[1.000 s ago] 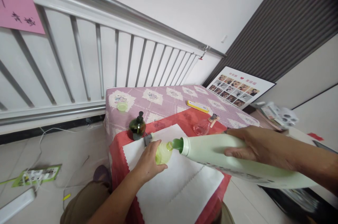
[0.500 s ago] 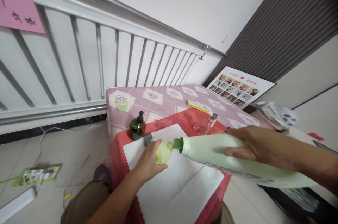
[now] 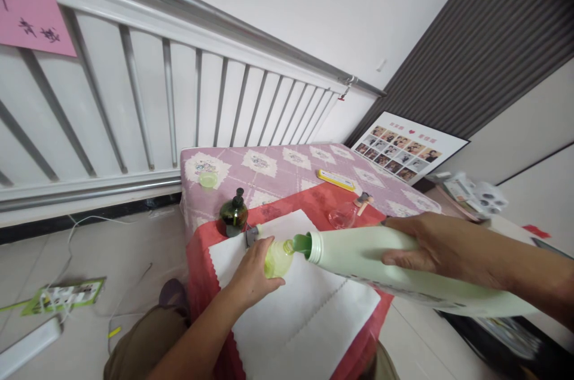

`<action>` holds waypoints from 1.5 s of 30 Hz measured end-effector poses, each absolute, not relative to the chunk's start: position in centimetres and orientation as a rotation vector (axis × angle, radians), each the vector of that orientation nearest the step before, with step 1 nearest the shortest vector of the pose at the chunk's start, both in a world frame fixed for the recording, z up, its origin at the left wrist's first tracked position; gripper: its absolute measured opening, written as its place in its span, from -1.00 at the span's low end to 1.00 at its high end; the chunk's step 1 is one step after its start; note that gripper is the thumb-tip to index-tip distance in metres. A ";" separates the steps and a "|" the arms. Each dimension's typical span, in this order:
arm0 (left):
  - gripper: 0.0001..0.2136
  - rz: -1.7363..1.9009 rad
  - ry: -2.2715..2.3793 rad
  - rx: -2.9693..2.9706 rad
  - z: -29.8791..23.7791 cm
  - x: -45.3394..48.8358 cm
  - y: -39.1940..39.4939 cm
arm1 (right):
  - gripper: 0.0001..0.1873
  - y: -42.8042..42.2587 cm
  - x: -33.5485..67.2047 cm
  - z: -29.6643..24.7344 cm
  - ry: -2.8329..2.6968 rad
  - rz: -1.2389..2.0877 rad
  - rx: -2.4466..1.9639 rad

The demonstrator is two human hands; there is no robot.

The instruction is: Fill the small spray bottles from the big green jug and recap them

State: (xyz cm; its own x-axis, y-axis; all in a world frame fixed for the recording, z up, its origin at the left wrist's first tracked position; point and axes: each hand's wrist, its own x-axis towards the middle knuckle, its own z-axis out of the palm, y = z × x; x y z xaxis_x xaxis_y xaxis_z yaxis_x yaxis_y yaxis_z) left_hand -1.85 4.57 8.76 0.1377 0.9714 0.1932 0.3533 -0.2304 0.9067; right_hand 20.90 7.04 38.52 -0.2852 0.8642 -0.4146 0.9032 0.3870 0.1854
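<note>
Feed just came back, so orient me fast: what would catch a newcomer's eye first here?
The big pale green plastic bottle is tipped sideways in the right hand, spout at the mouth of the small clear round bottle that the left hand steadies on the white cloth. Just beyond that cloth stands a dark green round bottle.

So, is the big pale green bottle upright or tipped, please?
Tipped: the big bottle lies nearly level in the right hand, its spout at the mouth of the small bottle held by the left hand.
</note>
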 end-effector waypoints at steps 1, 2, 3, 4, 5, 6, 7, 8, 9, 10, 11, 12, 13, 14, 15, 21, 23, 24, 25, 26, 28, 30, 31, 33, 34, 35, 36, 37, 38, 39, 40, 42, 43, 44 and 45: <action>-0.17 1.088 1.290 1.700 8.8 -1.8 4.6 | -0.47 7.0 20.8 38.6 2.193 -0.113 1.518; -0.17 1.087 1.289 1.701 8.7 -1.9 4.6 | -0.47 6.9 20.6 38.6 2.185 -0.113 1.516; -0.17 1.086 1.289 1.703 8.8 -1.9 4.6 | -0.48 6.8 20.5 38.7 2.181 -0.116 1.515; -0.17 1.086 1.290 1.704 8.8 -1.9 4.6 | -0.48 6.7 20.4 38.8 2.177 -0.120 1.518; -0.17 1.085 1.291 1.705 8.8 -1.9 4.6 | -0.48 6.6 20.2 38.9 2.175 -0.124 1.522; -0.17 1.083 1.293 1.707 8.8 -1.9 4.5 | -0.49 6.6 20.2 38.9 2.178 -0.126 1.527; -0.17 1.082 1.295 1.709 8.8 -1.8 4.5 | -0.49 6.6 20.1 39.0 2.180 -0.133 1.526; -0.17 1.081 1.298 1.709 8.8 -1.8 4.5 | -0.49 6.6 20.1 39.0 2.181 -0.133 1.525; -0.17 1.081 1.300 1.707 8.8 -1.8 4.5 | -0.48 6.7 20.2 38.9 2.182 -0.126 1.524; -0.17 1.082 1.300 1.705 8.8 -1.8 4.5 | -0.47 6.7 20.2 38.9 2.182 -0.121 1.518; -0.17 1.084 1.300 1.703 8.8 -1.8 4.5 | -0.47 6.8 20.3 38.9 2.181 -0.116 1.511; -0.17 1.085 1.299 1.702 8.8 -1.8 4.5 | -0.46 6.9 20.3 38.8 2.179 -0.108 1.507; -0.17 1.085 1.298 1.701 8.8 -1.8 4.5 | -0.46 6.9 20.4 38.7 2.174 -0.105 1.501; -0.17 1.083 1.297 1.702 8.8 -1.8 4.6 | -0.45 7.0 20.4 38.7 2.168 -0.100 1.497; -0.17 1.079 1.298 1.704 8.8 -1.8 4.6 | -0.45 7.0 20.5 38.7 2.164 -0.098 1.490; -0.17 1.075 1.305 1.712 8.7 -1.8 4.6 | -0.45 7.0 20.8 38.8 2.179 -0.107 1.492; -0.17 1.076 1.304 1.712 8.7 -1.8 4.6 | -0.45 7.1 20.9 38.7 2.185 -0.113 1.488; -0.17 1.077 1.302 1.711 8.7 -1.8 4.6 | -0.45 7.1 21.0 38.7 2.189 -0.118 1.487; -0.16 1.079 1.300 1.711 8.7 -1.8 4.6 | -0.45 7.2 21.0 38.7 2.193 -0.119 1.490; -0.16 1.082 1.298 1.711 8.6 -1.8 4.6 | -0.46 7.2 21.1 38.6 2.194 -0.118 1.497; -0.16 1.086 1.295 1.714 8.5 -1.8 4.6 | -0.46 7.2 21.2 38.5 2.195 -0.120 1.511; -0.16 1.087 1.297 1.716 8.5 -1.8 4.7 | -0.46 7.3 21.3 38.5 2.200 -0.130 1.515; -0.17 1.086 1.298 1.717 8.5 -1.8 4.7 | -0.46 7.3 21.3 38.5 2.201 -0.136 1.512; -0.17 1.080 1.300 1.717 8.6 -1.8 4.7 | -0.46 7.4 21.3 38.5 2.200 -0.135 1.506; -0.17 1.077 1.301 1.716 8.6 -1.8 4.7 | -0.46 7.4 21.3 38.5 2.198 -0.128 1.503; -0.17 1.074 1.301 1.715 8.7 -1.8 4.6 | -0.45 7.3 21.2 38.5 2.193 -0.123 1.501; -0.17 1.074 1.301 1.715 8.7 -1.8 4.6 | -0.44 7.3 21.2 38.5 2.187 -0.114 1.505; -0.17 1.074 1.299 1.714 8.7 -1.8 4.6 | -0.44 7.3 21.2 38.5 2.182 -0.112 1.508; -0.17 1.074 1.300 1.712 8.8 -1.8 4.6 | -0.44 7.2 21.1 38.5 2.179 -0.110 1.510; -0.17 1.075 1.300 1.710 8.8 -1.8 4.6 | -0.44 7.2 21.1 38.5 2.179 -0.109 1.510; -0.17 1.075 1.299 1.709 8.8 -1.8 4.6 | -0.44 7.2 21.0 38.5 2.182 -0.108 1.509; -0.17 1.073 1.299 1.710 8.9 -1.8 4.6 | -0.44 7.2 21.0 38.6 2.191 -0.105 1.494; -0.17 1.073 1.299 1.711 8.9 -1.8 4.6 | -0.44 7.2 21.0 38.6 2.192 -0.105 1.488; -0.17 1.073 1.300 1.711 8.9 -1.8 4.6 | -0.43 7.2 20.9 38.6 2.187 -0.106 1.489; -0.17 1.073 1.301 1.712 8.9 -1.8 4.6 | -0.43 7.1 20.9 38.7 2.178 -0.110 1.492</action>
